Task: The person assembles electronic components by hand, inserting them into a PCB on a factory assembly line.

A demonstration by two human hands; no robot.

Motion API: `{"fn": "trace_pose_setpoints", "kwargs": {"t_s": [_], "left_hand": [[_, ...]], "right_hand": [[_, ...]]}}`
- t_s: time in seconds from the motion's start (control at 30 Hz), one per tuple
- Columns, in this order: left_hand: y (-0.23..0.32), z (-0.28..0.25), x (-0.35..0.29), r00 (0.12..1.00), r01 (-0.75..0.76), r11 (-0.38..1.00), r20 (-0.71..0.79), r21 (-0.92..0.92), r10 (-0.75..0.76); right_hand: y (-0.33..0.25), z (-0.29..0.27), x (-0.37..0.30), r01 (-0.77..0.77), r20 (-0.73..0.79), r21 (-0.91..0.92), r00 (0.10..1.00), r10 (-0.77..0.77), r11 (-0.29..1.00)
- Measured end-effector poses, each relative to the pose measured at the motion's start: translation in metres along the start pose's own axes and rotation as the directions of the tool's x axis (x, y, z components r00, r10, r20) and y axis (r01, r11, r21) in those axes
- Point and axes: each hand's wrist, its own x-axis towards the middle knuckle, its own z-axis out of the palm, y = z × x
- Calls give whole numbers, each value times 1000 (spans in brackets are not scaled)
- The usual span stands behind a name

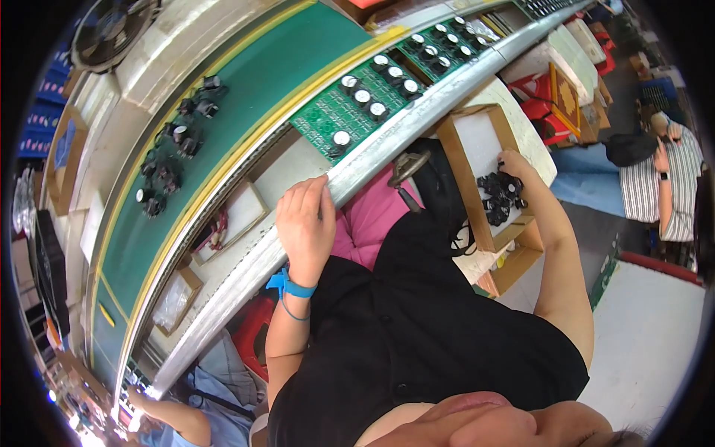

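Observation:
My left hand [307, 222] lies over the metal rail [372, 153] with its fingers stretched out, holding nothing; a blue strap [292, 284] is round that wrist. My right hand [515, 165] reaches over the right edge of a cardboard box [456, 160]. Its fingers are curled beside a pile of black components [497, 201], and a small dark piece shows at the fingertips. Just beyond the rail, a green circuit board [316, 123] carries several upright black cylinders with white tops [362, 96]. A similar board [439, 46] stands farther along.
A green conveyor belt [257, 82] bearing loose black components [179, 138] runs past the rail. Open trays [242, 216] sit below the boards. Another person [659, 175] stands at the right; a person's arm [175, 416] shows at lower left. Red stools [540, 104] stand behind the box.

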Motion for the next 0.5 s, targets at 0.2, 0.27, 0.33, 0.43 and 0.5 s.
{"fn": "trace_pose_setpoints", "kwargs": {"t_s": [0.2, 0.27, 0.33, 0.43, 0.5], "left_hand": [[0, 1, -2, 999, -22, 999, -45, -49, 20], [2, 2, -3, 998, -22, 999, -55, -50, 19], [2, -3, -8, 999, 8, 999, -51, -51, -11], [6, 4, -3, 997, 26, 991, -65, -134, -35], [9, 4, -2, 993, 83, 971, -60, -226, -99]], "right_hand": [[29, 5, -6, 89, -2, 102, 996, -89, 991], [25, 2, -12, 125, -67, 129, 991, -117, 984], [-6, -26, -20, 178, -226, 264, 967, -119, 948], [1, -27, -29, 105, -253, 755, 957, 140, 647], [-28, -53, -37, 126, -240, 818, 962, 134, 561]]}}
